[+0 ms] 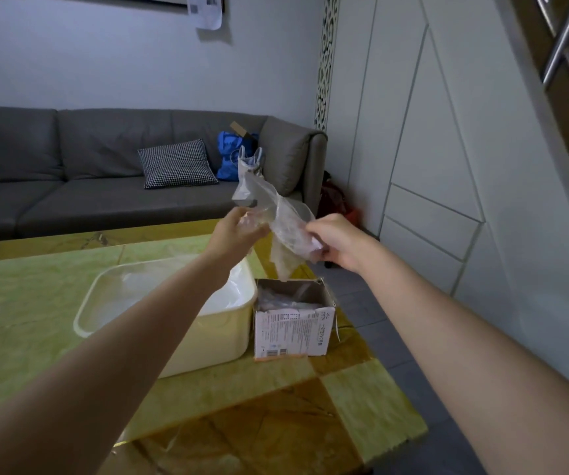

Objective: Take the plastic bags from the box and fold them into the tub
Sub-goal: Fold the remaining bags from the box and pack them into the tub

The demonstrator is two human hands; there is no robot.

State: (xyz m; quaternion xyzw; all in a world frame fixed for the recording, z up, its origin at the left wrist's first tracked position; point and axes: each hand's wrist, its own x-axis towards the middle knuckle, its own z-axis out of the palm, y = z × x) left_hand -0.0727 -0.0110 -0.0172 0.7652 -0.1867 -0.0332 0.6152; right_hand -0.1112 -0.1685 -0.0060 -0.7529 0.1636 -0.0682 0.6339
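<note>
The left hand (233,231), at frame centre, pinches one edge of a clear plastic bag (276,214); its fingers are curled into the film. The right hand (336,243), just right of centre, grips the opposite side of the same bag with curled fingers. The bag is held in the air between the two hands. Its handle loops stand up toward the upper centre of the frame and its lower end hangs down, crumpled, toward the box.

Directly below the hanging end, the cardboard box (293,329) stands open on the table (362,389), right of centre. More crumpled film is visible inside it; the number of bags cannot be told. The tub (207,337), cream-coloured, touches or stands just beside the left wall of the box. The left forearm crosses over it and hides part of its interior.

Handling judgement: the bag looks very light, limp and slippery. It will not hold a shape unsupported and will likely spring open after a fold. Take hold at the two handle loops or at opposite corners, pull the film taut and flat, then fold. Press each fold down before release into the tub.

Beyond the table, a grey sofa (70,173) fills the left middle of the frame.
</note>
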